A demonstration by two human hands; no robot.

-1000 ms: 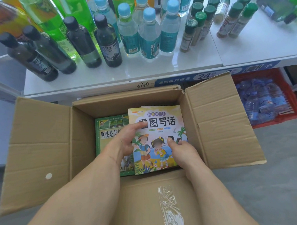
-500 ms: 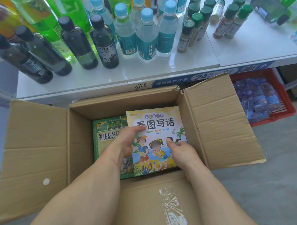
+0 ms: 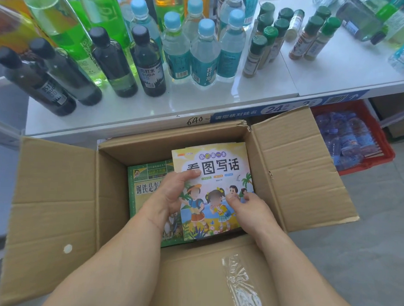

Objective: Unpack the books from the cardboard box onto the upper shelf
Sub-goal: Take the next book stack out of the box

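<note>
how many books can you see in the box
2: a yellow picture book on top at the right, held by both hands, and a green book beside it on the left, partly covered. More may lie underneath.

Between my hands, the yellow book (image 3: 215,176) reads "看图写话"; left of them, I read "钢铁是" on the green book (image 3: 146,185). Beyond them I see a dark bottle (image 3: 149,67) labelled "SUDA" and the shelf edge (image 3: 197,120) marked "640".

The open brown cardboard box (image 3: 55,204) has all four flaps folded outward, leaving its mouth clear from above. On the white shelf (image 3: 338,73), dark, green and blue-capped plastic bottles (image 3: 189,50) crowd the left and middle; its front edge and right part lie bare.
</note>
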